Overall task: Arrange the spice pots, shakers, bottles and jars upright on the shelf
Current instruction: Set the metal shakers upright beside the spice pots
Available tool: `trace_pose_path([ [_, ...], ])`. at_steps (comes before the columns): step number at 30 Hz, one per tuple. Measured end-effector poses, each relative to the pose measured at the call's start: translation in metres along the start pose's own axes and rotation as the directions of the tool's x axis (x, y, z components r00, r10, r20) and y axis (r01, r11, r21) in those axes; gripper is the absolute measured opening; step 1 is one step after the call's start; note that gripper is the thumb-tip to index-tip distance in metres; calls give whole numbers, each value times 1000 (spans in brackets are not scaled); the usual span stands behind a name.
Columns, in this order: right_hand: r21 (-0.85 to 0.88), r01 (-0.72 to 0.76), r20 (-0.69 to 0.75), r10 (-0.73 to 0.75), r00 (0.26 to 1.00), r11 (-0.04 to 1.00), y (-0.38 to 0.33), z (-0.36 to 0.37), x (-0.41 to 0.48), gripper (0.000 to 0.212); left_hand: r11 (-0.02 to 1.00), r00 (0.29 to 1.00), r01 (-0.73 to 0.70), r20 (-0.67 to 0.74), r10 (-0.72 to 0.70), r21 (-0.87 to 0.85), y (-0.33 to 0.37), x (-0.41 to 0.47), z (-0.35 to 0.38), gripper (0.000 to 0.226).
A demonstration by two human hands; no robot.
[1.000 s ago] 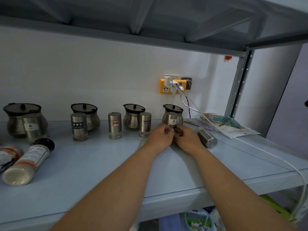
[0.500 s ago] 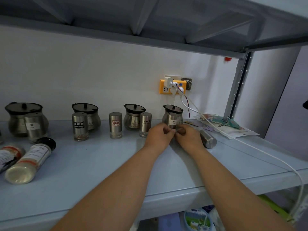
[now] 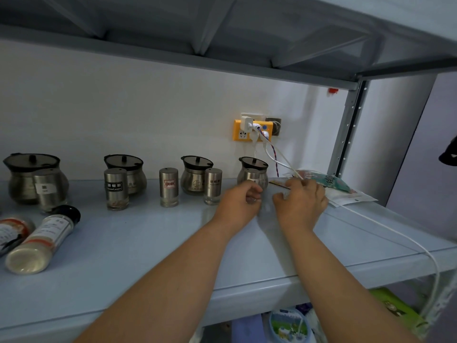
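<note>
On the grey shelf [image 3: 148, 243], steel spice pots [image 3: 195, 174] with dark lids stand in a row along the wall, with upright steel shakers [image 3: 169, 186] in front of them. My left hand [image 3: 237, 204] curls its fingers round the glass base of the upright shaker [image 3: 252, 178] in front of the rightmost pot [image 3: 254, 165]. Just to its right, my right hand [image 3: 300, 203] curls over a steel shaker lying on its side, hiding almost all of it. At the far left lie a black-capped bottle [image 3: 42, 241] and a red-labelled bottle [image 3: 12, 231].
A yellow wall socket [image 3: 252, 131] holds plugs. Its white cable [image 3: 385, 226] trails right across the shelf and over the front edge. Flat packets [image 3: 331, 180] lie at the back right by the steel upright [image 3: 346, 134]. Another shelf hangs close overhead.
Both hands were together at the shaker in front of the rightmost pot. My right hand has left it and moved right onto the lying steel shaker; my left hand stays at the upright one.
</note>
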State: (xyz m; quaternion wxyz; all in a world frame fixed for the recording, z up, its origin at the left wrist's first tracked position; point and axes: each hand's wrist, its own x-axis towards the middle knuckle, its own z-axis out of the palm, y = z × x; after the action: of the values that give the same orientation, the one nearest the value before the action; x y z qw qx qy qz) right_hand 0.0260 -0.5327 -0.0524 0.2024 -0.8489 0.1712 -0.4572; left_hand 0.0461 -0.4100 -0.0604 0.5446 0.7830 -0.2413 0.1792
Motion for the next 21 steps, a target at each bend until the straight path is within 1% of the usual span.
trace_pose_path([
  [2, -78, -74, 127, 84, 988, 994, 4, -3, 1, 44, 999, 999, -39, 23, 39, 12, 0, -2, 0, 22],
  [5, -145, -133, 266, 168, 949, 980, 7, -3, 1, 58, 997, 997, -68, 41, 68, 21, 0, -3, -1, 22],
  [7, -172, -163, 319, 211, 924, 972, 9, -2, 2, 58, 997, 997, -67, 48, 65, 33, 1, -4, -2, 22],
  [9, -180, -190, 333, 241, 912, 965, 10, -1, 3, 53, 997, 996, -64, 57, 61, 49, 2, -4, -2, 23],
  [12, -134, -190, 313, 224, 923, 973, 11, 1, 3, 45, 995, 995, -58, 80, 51, 81, 1, -4, 0, 24],
  [15, -23, -172, 244, 172, 954, 985, 9, 1, 3, 42, 994, 994, -62, 99, 53, 86, 0, -4, 0, 26],
  [18, 113, -56, 85, 47, 995, 992, 4, 1, 2, 42, 993, 992, -68, 108, 58, 93, 1, -4, 0, 30],
  [21, 216, 62, -5, -63, 998, 974, -2, 2, 2, 44, 994, 991, -73, 117, 62, 87, 3, -4, 1, 38],
])
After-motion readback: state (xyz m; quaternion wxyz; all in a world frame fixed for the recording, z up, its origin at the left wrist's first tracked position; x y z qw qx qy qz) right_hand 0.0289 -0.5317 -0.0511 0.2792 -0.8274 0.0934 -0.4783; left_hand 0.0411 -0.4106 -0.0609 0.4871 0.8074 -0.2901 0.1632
